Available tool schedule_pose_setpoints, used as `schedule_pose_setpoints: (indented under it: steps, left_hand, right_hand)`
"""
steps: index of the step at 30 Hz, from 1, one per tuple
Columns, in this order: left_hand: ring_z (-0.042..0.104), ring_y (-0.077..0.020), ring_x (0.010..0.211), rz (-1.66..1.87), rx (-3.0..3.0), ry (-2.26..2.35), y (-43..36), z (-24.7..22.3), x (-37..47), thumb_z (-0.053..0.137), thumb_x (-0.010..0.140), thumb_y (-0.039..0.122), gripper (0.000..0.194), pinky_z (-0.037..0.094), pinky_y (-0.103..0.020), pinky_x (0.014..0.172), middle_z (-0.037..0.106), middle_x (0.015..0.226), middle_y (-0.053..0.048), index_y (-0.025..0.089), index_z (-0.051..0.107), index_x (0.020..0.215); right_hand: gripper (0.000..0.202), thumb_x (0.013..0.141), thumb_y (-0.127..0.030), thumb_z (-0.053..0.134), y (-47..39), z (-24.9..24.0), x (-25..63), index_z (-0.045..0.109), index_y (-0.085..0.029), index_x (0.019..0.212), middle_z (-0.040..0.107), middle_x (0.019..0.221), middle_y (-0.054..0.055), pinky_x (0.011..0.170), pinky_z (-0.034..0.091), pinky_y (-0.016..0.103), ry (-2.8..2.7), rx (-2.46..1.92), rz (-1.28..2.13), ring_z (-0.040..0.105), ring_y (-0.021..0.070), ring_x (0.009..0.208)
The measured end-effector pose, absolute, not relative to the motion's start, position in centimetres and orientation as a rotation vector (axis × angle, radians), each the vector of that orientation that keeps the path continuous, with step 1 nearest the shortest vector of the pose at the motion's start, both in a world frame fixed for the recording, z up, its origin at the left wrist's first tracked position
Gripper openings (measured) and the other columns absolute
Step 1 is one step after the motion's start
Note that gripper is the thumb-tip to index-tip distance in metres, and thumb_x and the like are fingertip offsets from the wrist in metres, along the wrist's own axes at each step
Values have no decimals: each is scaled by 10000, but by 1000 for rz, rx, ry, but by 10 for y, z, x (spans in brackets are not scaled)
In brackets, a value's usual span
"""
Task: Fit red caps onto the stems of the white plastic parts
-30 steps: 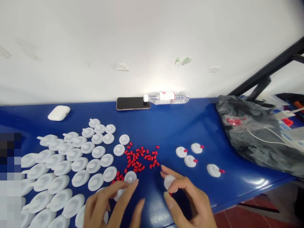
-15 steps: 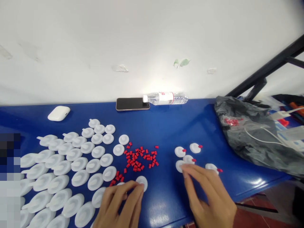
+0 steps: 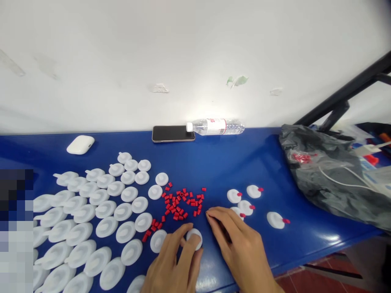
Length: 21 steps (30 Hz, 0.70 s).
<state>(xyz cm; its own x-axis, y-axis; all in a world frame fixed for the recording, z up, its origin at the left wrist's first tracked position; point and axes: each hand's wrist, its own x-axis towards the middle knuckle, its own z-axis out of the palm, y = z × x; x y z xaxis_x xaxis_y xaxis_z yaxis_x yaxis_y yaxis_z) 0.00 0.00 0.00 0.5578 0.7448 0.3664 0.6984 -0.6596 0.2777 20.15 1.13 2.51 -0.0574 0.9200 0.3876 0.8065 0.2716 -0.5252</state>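
Note:
My left hand (image 3: 175, 264) grips a white round plastic disc (image 3: 195, 238) between thumb and fingers, just above the blue table (image 3: 220, 162). My right hand (image 3: 241, 248) lies flat beside it, fingertips touching the table near the edge of a scatter of small red caps (image 3: 180, 201). It holds nothing. Several white discs fitted with a red cap (image 3: 244, 205) lie just beyond the right hand. A large spread of plain white discs (image 3: 100, 207) fills the left side.
A phone (image 3: 173, 133) and a lying water bottle (image 3: 215, 126) rest against the white wall. A white earbud case (image 3: 80, 144) sits at the back left. A dark plastic bag (image 3: 330, 171) with a white cable covers the right end. The table's front edge runs under my wrists.
My right hand set a capped disc among those on the right, then drew back left toward the red caps. My left hand moved right with a white disc.

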Motion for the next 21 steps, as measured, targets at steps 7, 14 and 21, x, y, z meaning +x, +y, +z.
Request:
schedule_pose_setpoints:
  steps: [7,14,21]
  left_hand:
    - [758,-270,1178,543,2843,1128,12,0,-7,460,1039,161,339,690,-334,781,705,1432,-44,282,696,1248]
    - [786,-185,1062,859,2645,1196,16,19,2,583,1000,155,427,665,-264,827,810,1166,-21,216,593,1423]
    - [749,-113,1017,992,2360,1172,11,18,17,557,928,43,532,616,-170,902,800,1138,-43,148,550,1450]
  right_hand:
    - [265,998,-194,686,-5,38,211,732,-302,1236,786,959,-10,702,630,177,-1647,-1533,605,760,131,720]
    - [179,913,-108,759,-9,47,208,765,-279,966,786,892,-14,694,627,196,-1553,-1380,706,770,148,742]
    - [234,882,-88,795,-13,42,207,807,-283,1011,821,923,-10,723,653,198,-1636,-1303,719,795,154,767]
